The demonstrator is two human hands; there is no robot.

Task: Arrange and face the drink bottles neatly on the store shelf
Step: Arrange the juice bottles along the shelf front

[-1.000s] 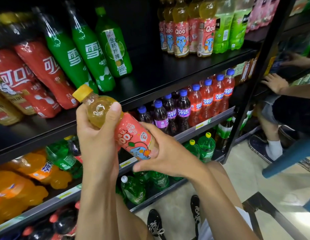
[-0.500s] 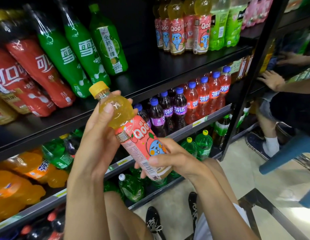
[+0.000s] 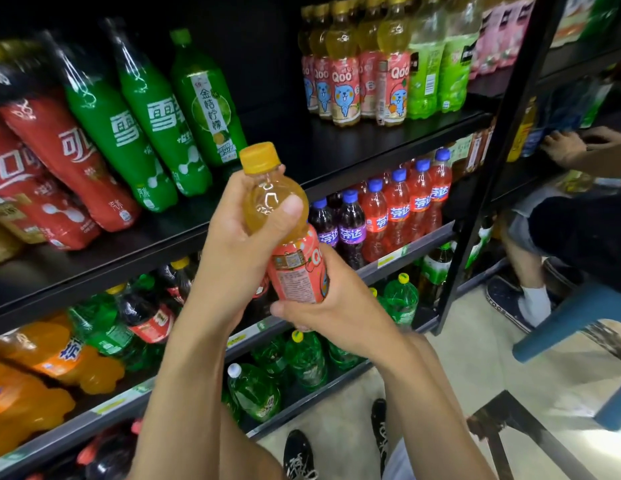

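Qoo bottle (image 3: 288,237), orange cap, pink label, nearly upright, held before the shelves

One head-worn camera looks forward and down, close over the left hand (image 3: 238,247) and right hand (image 3: 340,315), facing shelves (image 3: 337,143) running from near left to far right, floor (image 3: 458,368) near right.

This is a shop, probably a small convenience store. Black metal shelves (image 3: 337,143) carry rows of matching drink bottles (image 3: 395,209) grouped by brand, with price strips (image 3: 388,260) along the shelf edges. At far right another person's hand (image 3: 562,147) reaches into the next bay.
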